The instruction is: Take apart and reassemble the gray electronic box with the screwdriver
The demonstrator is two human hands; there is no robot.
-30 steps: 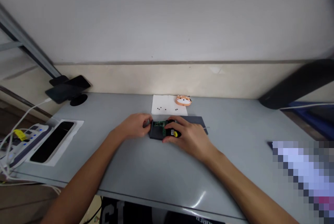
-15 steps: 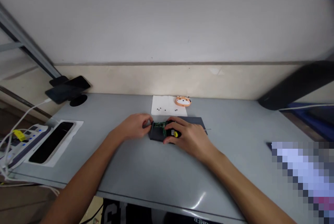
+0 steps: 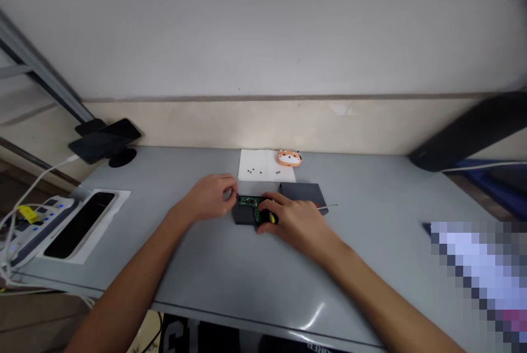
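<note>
An opened black electronics case (image 3: 246,216) with a green circuit board (image 3: 249,201) inside lies on the grey desk. My left hand (image 3: 214,196) is at the case's left end, thumb and fingertips pinched together; anything between them is too small to make out. My right hand (image 3: 294,218) lies over the case's right part, fingers curled at the board. Tucked in that hand is what looks like a screwdriver (image 3: 273,218), with a yellow-ended black handle and a thin metal shaft sticking out to the right. Behind it rests a flat dark grey cover (image 3: 303,192).
Several tiny dark screws lie on a white paper (image 3: 263,158), beside an orange animal-faced case (image 3: 289,158). To the left are a phone (image 3: 80,225), a power strip (image 3: 41,227) and a phone on a stand (image 3: 106,141). A black cylinder (image 3: 465,133) stands at right.
My right hand has shifted slightly left and down over the case, the shaft moving with it, and more of the dark cover shows. My left hand stays pinched, a little higher.
</note>
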